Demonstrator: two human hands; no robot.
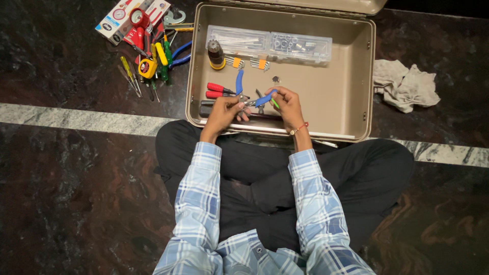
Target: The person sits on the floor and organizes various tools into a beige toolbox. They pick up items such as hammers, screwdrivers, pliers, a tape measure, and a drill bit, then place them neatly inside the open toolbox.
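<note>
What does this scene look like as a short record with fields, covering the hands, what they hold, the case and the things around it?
setting: person seated cross-legged on dark stone floor
left hand: grips the metal end of blue-handled pliers
right hand: holds the pliers' blue handles
case: beige, open, lid back
inside case: two clear plastic boxes, drill chuck, red-handled tool
left of case: pile of screwdrivers and hand tools, yellow tape measure
right of case: crumpled grey cloth
</note>
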